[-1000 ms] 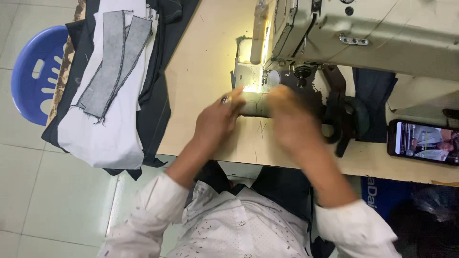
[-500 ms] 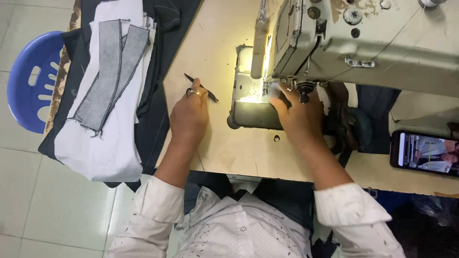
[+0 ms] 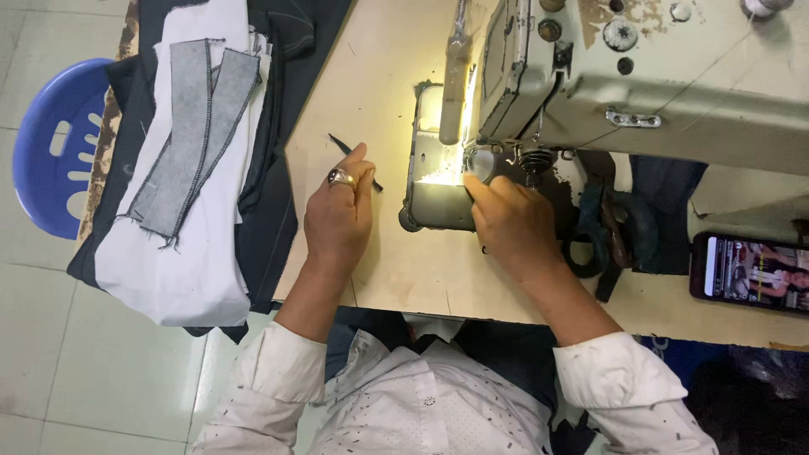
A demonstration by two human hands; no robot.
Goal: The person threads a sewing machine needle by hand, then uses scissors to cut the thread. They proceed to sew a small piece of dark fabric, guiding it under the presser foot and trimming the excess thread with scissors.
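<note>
My left hand (image 3: pixel 337 215), with a ring on one finger, rests on the wooden table (image 3: pixel 371 76) left of the sewing machine. Its fingertips pinch a thin dark tool (image 3: pixel 343 145) that lies slanted on the tabletop. My right hand (image 3: pixel 514 227) lies on the lit bed of the pale green sewing machine (image 3: pixel 640 76). Its fingertips touch the spot just under the needle area and nothing shows in its grasp. What lies beneath the fingers is hidden.
A pile of dark and white cloth with two grey denim strips (image 3: pixel 194 143) hangs over the table's left end. A blue plastic stool (image 3: pixel 46 160) stands beyond it. Dark scissors (image 3: pixel 607 240) and a phone (image 3: pixel 750 274) with a lit screen lie at the right.
A second ago both hands met at the machine bed. My left hand has since moved left onto the table with the thin tool; my right hand stays at the needle area.
</note>
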